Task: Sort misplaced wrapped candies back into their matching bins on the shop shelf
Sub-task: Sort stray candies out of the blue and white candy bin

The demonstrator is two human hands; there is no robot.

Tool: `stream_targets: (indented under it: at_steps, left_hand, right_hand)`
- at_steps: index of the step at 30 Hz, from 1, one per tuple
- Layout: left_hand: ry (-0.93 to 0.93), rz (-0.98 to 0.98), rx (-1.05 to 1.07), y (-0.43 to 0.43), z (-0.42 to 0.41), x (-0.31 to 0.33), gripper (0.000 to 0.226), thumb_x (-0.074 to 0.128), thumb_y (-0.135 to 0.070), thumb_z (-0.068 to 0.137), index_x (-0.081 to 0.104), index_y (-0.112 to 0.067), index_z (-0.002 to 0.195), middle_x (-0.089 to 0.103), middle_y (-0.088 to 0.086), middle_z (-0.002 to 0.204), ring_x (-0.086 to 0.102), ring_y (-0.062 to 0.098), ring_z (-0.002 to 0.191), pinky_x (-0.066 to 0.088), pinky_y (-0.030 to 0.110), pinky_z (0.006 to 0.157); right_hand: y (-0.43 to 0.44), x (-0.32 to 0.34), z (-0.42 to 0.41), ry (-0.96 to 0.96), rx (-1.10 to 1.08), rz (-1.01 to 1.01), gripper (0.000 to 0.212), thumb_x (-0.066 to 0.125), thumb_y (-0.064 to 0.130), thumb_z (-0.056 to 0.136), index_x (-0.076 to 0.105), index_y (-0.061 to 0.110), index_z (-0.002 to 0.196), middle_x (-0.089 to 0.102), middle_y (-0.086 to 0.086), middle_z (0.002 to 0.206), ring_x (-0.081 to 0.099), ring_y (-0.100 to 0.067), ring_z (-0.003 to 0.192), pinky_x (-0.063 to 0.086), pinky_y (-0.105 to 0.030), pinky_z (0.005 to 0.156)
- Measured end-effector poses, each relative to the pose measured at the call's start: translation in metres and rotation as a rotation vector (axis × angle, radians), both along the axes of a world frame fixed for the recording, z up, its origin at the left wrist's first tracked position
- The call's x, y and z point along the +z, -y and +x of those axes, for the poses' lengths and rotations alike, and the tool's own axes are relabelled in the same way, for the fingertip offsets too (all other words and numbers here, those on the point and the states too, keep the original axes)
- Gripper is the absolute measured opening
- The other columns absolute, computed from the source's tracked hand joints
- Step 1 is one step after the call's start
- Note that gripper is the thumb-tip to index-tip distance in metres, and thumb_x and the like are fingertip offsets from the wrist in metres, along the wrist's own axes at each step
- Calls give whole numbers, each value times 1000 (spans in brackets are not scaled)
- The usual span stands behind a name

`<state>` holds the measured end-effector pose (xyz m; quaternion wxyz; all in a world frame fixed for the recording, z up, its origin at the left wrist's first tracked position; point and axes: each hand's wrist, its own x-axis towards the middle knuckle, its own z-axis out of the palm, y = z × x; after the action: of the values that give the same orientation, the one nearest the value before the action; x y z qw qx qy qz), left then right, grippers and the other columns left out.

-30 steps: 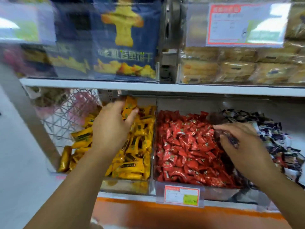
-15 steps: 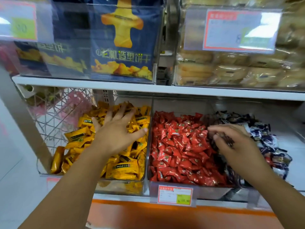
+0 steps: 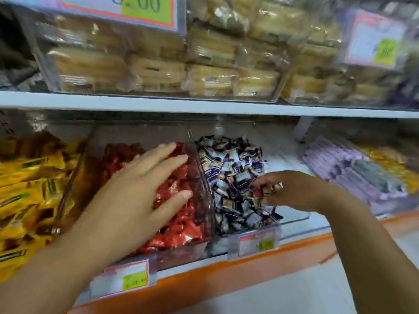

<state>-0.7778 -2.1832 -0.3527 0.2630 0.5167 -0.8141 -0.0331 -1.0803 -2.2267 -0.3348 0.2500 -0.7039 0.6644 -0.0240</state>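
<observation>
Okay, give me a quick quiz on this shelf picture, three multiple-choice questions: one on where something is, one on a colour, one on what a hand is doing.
1. Which bin is the left hand over?
A. yellow candies
B. red candies
C. purple packs

2. What colour are the wrappers where the right hand reaches?
A. green
B. orange
C. dark blue and white

3. How do the left hand's fingers lie?
A. curled in a fist
B. straight and spread
C. pinching a price tag

Answers:
1 B: its palm is above the red pile, just left of the clear divider.
2 C: its curled fingers are in among the blue-and-white candies.
3 B: the fingers extend apart and hold nothing.
</observation>
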Motion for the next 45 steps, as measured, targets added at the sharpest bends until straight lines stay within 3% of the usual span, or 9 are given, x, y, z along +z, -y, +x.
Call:
stream_targets:
  at_steps: [2, 5, 13, 20, 25, 34, 37, 40, 45]
  left_hand:
    - [26, 56, -114, 4, -25, -12, 72, 18, -76, 80, 10, -52, 147, -8, -29, 156, -12, -19, 136, -11, 4, 107]
    - [101, 74, -156, 13, -43, -31, 73, 6, -80, 78, -12, -54, 144, -29, -31, 149, -29, -12, 135, -13, 18, 112]
    - [22, 76, -160, 28, -50, -48, 71, 36, -69, 88, 14, -44, 150, 0, -28, 157, -5, -7, 144, -11, 5, 108]
    - [-3, 57, -187, 25, -47, -45, 68, 26, -76, 87, 17, -49, 148, -3, -32, 155, -9, -10, 142, -3, 15, 112]
    - [18, 61, -198, 18, -44, -44, 68, 16, -82, 84, 9, -55, 146, -13, -36, 153, -14, -9, 141, -2, 24, 113]
    - [59, 37, -230, 11, -30, -47, 68, 37, -75, 85, 27, -47, 146, 10, -25, 158, 14, -2, 144, 17, 41, 114]
    - [82, 25, -218, 8, -30, -49, 70, 35, -74, 84, 23, -48, 147, 6, -27, 158, 8, -4, 144, 12, 32, 116]
    - [89, 29, -214, 6, -27, -50, 70, 33, -74, 83, 19, -50, 147, 3, -28, 157, 2, -8, 143, 7, 21, 118]
    - [50, 44, -230, 11, -28, -49, 68, 33, -75, 83, 23, -52, 145, 8, -30, 156, 7, -6, 144, 18, 28, 115]
  right_hand:
    - [4, -4, -2, -74, -20, -4, 43, 70, 22, 87, 57, 31, 127, 57, 5, 123, 54, -12, 101, 38, -20, 82]
    - [9, -18, 4, -174, 5, -43, 48, 68, 19, 88, 53, 22, 133, 53, -2, 132, 52, -19, 115, 39, -24, 93]
    - [22, -38, 2, -220, 24, -190, 9, 66, 23, 87, 71, 19, 94, 46, 13, 83, 49, -8, 77, 39, -21, 69]
    - [14, -16, 5, 68, -36, -230, 3, 70, 23, 80, 68, 23, 78, 62, 10, 87, 61, -11, 79, 51, -28, 74]
    - [14, -5, 2, 178, -153, -320, 6, 67, 22, 84, 66, 24, 78, 66, 7, 82, 60, -10, 63, 44, -16, 49]
    - [25, 12, 93, 754, 29, -477, 13, 68, 27, 87, 67, 28, 100, 71, 11, 94, 66, -5, 87, 53, -27, 80]
    - [29, 17, 81, 600, 97, -266, 38, 62, 38, 91, 57, 31, 128, 65, 14, 118, 62, -5, 105, 49, -27, 94]
    - [20, 19, 39, 239, 106, -64, 15, 65, 38, 89, 70, 35, 103, 70, 13, 100, 65, -1, 87, 52, -24, 79]
    - [9, -10, 33, 189, 195, 87, 22, 73, 28, 85, 73, 33, 106, 72, 18, 95, 64, 4, 85, 48, -13, 76]
